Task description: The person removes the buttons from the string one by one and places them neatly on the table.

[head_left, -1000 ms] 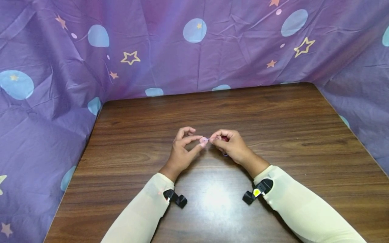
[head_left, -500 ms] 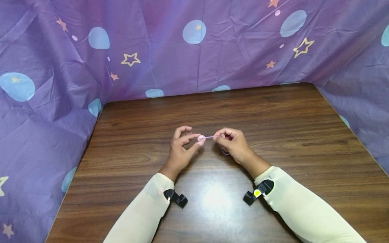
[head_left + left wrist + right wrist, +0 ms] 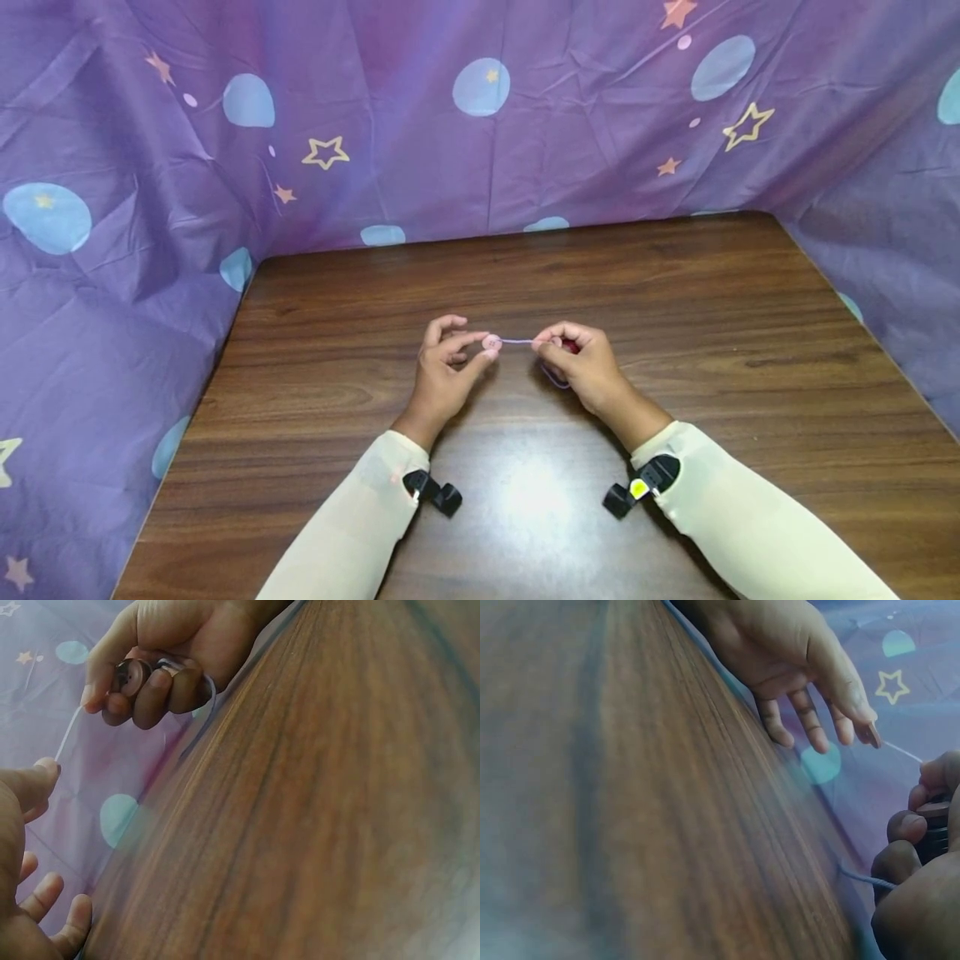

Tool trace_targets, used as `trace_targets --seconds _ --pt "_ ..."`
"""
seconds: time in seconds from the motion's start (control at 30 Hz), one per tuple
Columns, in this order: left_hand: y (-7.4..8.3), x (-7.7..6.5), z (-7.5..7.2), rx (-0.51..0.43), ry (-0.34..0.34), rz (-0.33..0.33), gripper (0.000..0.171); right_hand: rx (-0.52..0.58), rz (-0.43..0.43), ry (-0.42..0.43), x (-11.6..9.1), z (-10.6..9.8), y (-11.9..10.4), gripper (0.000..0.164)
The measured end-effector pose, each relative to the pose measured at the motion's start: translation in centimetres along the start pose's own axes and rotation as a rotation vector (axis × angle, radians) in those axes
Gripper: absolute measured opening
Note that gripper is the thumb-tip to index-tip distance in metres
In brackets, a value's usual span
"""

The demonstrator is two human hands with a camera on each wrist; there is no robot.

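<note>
My left hand point(image 3: 442, 375) pinches a round pink button point(image 3: 491, 342) by its edges between thumb and forefinger, the other fingers spread away from it. A thin purple cord point(image 3: 516, 341) runs taut from the button to my right hand point(image 3: 588, 362), whose thumb and forefinger pinch it. Curled in the right palm are more buttons point(image 3: 133, 677), a pinkish-brown one on top of darker ones, partly hidden by the fingers. The cord's loose part point(image 3: 866, 878) hangs in a loop below the right hand. Both hands are held over the middle of the table.
The brown wood-grain table point(image 3: 360, 517) reflects a bright light near its front. A purple cloth point(image 3: 405, 108) with stars and planets hangs behind it and on both sides. A black wrist camera point(image 3: 435, 492) juts from the left sleeve, another camera point(image 3: 637, 487) from the right.
The hands have drawn apart, the left slightly leftward and the right slightly rightward. The stretch of cord between the button and the right fingers is longer, and the loop below the right hand shows more.
</note>
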State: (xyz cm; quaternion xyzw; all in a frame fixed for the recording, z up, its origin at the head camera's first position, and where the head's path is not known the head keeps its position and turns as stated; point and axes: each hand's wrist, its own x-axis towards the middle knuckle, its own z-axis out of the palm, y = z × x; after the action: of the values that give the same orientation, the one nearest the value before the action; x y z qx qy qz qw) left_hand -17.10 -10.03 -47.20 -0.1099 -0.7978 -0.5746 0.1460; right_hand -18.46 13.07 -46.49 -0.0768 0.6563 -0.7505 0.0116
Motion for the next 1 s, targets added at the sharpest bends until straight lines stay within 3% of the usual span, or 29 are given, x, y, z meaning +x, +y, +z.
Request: trace_targets --seconds 0.2,0.43,0.7,1.0 --pt "0.0 0.1 0.0 -0.007 0.003 -0.007 0.028 -0.015 -0.01 0.034 -0.4 -0.1 -0.1 0.005" --pt "-0.1 0.3 0.0 0.0 0.035 -0.008 0.026 -0.011 0.006 0.063 -0.4 -0.3 -0.1 0.027" --pt "-0.3 0.5 0.0 -0.009 0.066 -0.014 0.026 0.008 0.008 0.108 -1.1 -0.7 -0.1 0.03" --pt "-0.4 0.8 0.0 -0.005 0.126 -0.029 0.025 -0.018 0.025 0.13 -1.6 -1.4 -0.4 0.022"
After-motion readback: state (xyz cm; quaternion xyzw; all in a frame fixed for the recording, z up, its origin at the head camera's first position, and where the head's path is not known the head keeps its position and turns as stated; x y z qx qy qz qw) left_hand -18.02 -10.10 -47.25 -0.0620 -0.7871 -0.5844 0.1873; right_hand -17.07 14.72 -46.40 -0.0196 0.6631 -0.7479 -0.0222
